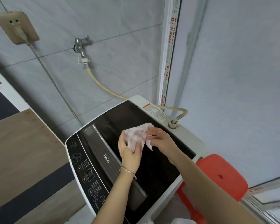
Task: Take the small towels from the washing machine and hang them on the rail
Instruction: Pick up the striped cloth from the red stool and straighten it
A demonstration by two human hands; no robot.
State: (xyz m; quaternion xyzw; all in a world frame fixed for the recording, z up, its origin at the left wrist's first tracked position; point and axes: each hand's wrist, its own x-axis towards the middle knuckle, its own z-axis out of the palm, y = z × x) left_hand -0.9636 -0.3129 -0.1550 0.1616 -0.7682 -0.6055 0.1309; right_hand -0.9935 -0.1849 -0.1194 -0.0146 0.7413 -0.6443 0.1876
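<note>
A small pale pink-and-white towel (137, 135) is bunched up above the dark glass lid of the top-loading washing machine (158, 167), whose lid lies closed. My left hand (129, 151) holds the towel from below, thumb and fingers curled round its lower edge. My right hand (158, 139) pinches the towel's right side with its fingertips. No rail is in view.
A tap (81, 46) with a beige hose (103, 88) sits on the grey tiled wall behind the machine, and a wall socket (16, 27) with a plug is at the upper left. A red plastic stool (217, 177) stands right of the machine. A wooden surface (19, 152) lies to the left.
</note>
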